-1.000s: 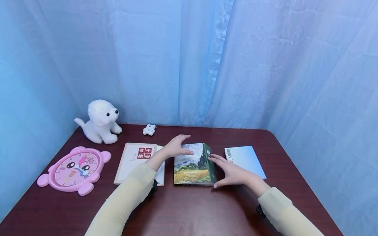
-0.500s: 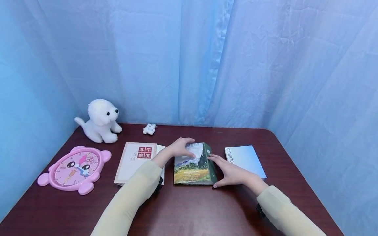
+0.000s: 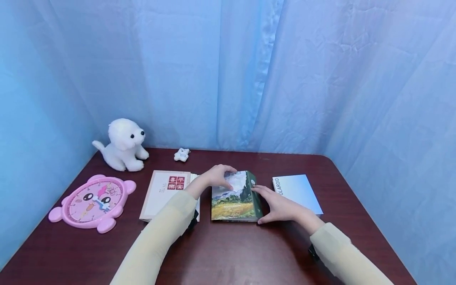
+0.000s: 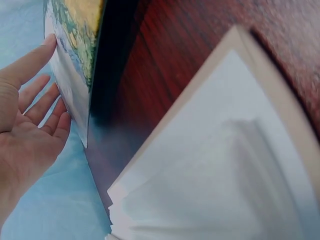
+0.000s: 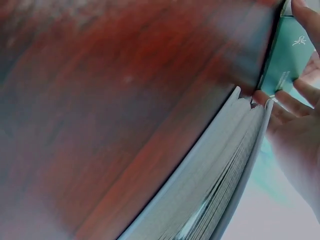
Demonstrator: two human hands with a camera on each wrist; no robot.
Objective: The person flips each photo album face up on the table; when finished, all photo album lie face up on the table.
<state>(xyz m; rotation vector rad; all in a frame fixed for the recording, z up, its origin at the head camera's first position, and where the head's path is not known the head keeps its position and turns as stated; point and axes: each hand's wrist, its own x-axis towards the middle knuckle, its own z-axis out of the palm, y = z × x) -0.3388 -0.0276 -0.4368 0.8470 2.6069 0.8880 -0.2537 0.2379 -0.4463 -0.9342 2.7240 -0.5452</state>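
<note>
A photo album (image 3: 231,204) with a painted landscape cover and green spine lies mid-table, its spine side facing right. My left hand (image 3: 218,177) reaches over its far left part. In the left wrist view, the thumb (image 4: 47,45) lies on the painted cover and the bent fingers meet the far edge. My right hand (image 3: 279,206) touches the green spine (image 5: 286,55) with fingers spread along it, and its thumb is at the near corner. Left of the album lies a white book (image 3: 160,198) with red squares, partly hidden by the left arm.
A white-to-blue POLAROID book (image 3: 299,194) lies right of the right hand. A pink bear-shaped clock (image 3: 94,202) lies at the left. Behind it sits a white plush dog (image 3: 124,146), and a small white plush charm (image 3: 182,154) lies near the back edge.
The left hand has moved slightly right and its fingers have come down onto the album's far edge. The right hand has stayed by the spine. The view has shifted a little.
</note>
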